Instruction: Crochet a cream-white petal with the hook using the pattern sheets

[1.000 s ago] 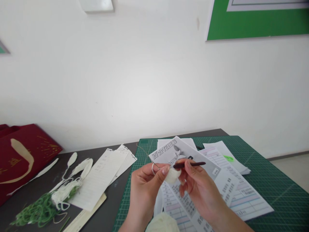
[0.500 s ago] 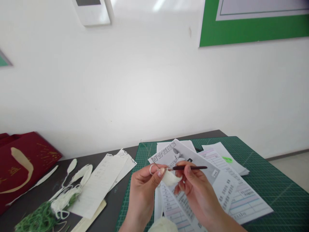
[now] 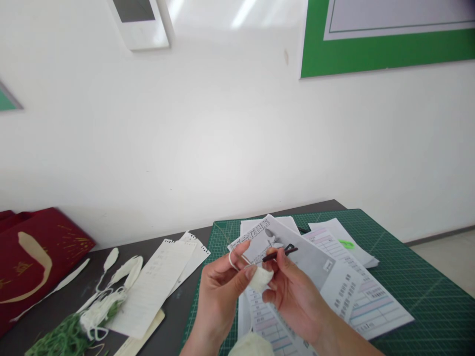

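Observation:
My left hand (image 3: 221, 287) pinches a small piece of cream crochet work (image 3: 261, 280) between thumb and fingers. A loop of cream yarn (image 3: 231, 259) passes round its raised index finger. My right hand (image 3: 297, 291) grips a dark brown crochet hook (image 3: 269, 256) between thumb and fingers, just right of the piece. The right fingers also seem to touch the piece's edge. Whether the hook's tip sits in a stitch I cannot tell. Below the hands, at the bottom edge, is a cream yarn ball (image 3: 251, 345), partly cut off.
Printed sheets (image 3: 319, 252) lie on a green cutting mat (image 3: 393, 267) with a bright green clip (image 3: 346, 244). Left are handwritten pages (image 3: 154, 282), white crocheted petals (image 3: 128, 271), green yarn (image 3: 59, 333) and a dark red bag (image 3: 40, 257). A white wall stands behind.
The hook has swung and moved slightly left, with its handle now angled upward to the right. My left index finger has lifted off the work. The view has tilted up slightly.

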